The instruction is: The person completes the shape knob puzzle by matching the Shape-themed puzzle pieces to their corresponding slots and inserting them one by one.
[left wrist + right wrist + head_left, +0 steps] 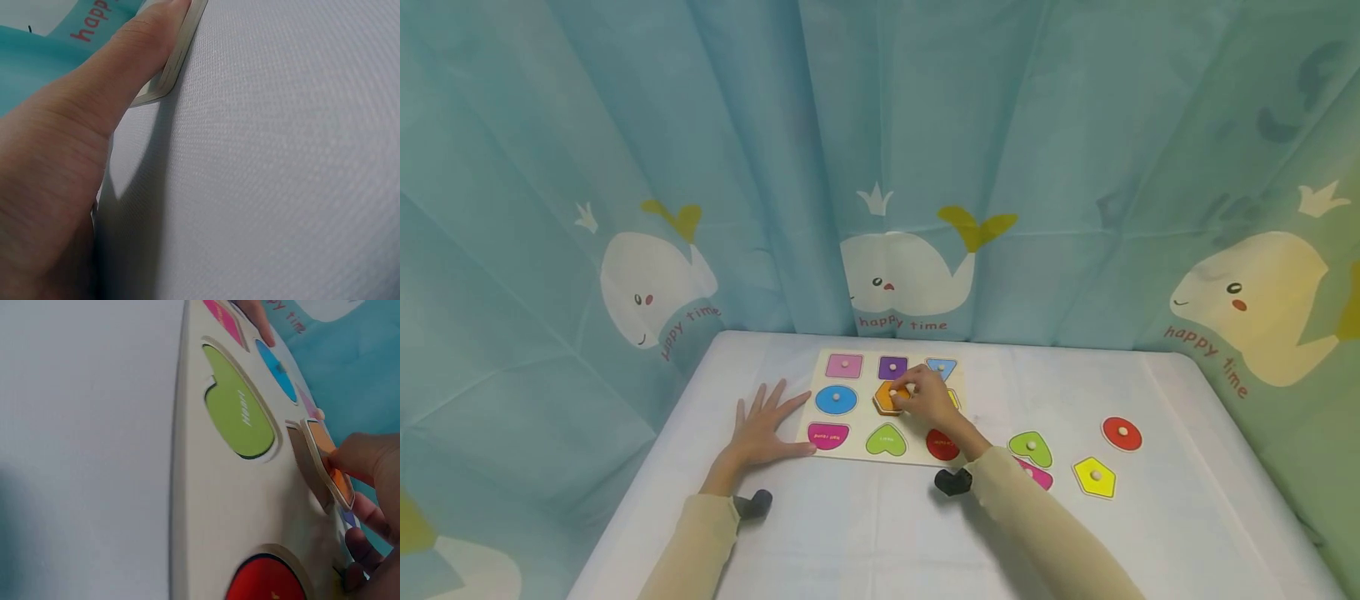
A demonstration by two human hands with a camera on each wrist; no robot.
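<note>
A cream shape-puzzle board [859, 422] lies on the table. My left hand [762, 429] has its fingers spread, its index fingertip and thumb touching the board's left side; the left wrist view shows the thumb [134, 47] at a corner. My right hand [927, 395] pinches the knob of an orange hexagon piece [324, 447], which stands tilted and slightly raised over its recess. Knobbed pink, purple square, blue triangle and blue round pieces [837, 405] sit in the board. The half-round, green heart recess [886, 442] and red circle recess hold no piece. My right hand partly hides a yellow recess.
Right of the board lie loose knobbed pieces: a green heart [1039, 455], a yellow pentagon [1103, 486], a red circle [1133, 435] and a pink piece [1040, 477] partly covered by the heart and sleeve. A blue whale-print curtain [760, 283] hangs behind the white table [865, 533].
</note>
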